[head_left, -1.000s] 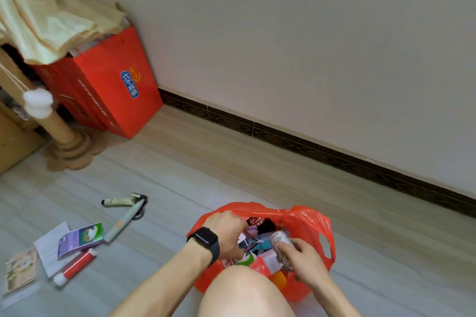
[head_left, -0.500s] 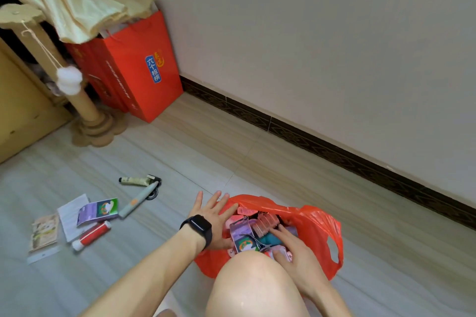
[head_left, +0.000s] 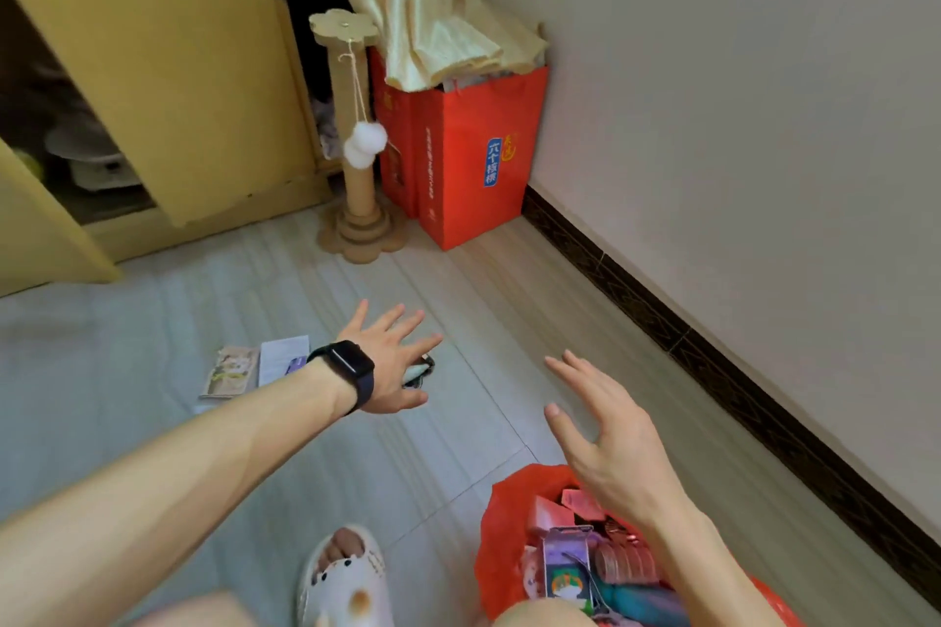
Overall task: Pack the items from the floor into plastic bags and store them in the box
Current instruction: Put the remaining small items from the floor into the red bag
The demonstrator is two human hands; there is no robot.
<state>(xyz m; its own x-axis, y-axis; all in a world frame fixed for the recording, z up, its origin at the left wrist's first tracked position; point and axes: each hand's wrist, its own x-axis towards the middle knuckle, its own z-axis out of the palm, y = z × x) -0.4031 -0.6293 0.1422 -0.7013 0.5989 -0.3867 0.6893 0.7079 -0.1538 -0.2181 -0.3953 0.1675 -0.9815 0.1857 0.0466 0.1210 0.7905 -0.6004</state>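
1. Hovering in the head view, the left hand point(head_left: 392, 362) is spread flat and holds nothing. A dark-capped tube point(head_left: 420, 369) lies directly under its fingers. A booklet point(head_left: 229, 369) and a paper sheet point(head_left: 282, 356) lie just beside the wrist.
2. The right hand point(head_left: 606, 443) is also spread and empty, above the part-filled red plastic bag point(head_left: 501, 519).
3. All three items appear light. The tube is probably soft, so pinch it mid-body. The paper is thin and flat, so lift it by an edge.

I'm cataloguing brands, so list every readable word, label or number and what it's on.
"六个核桃": blue label on the red paper gift bag.
Gold print down that bag's side: too blurred.
Purple card packet in the orange plastic bag: too blurred.
Illustrated paper leaflet on the floor: too blurred.
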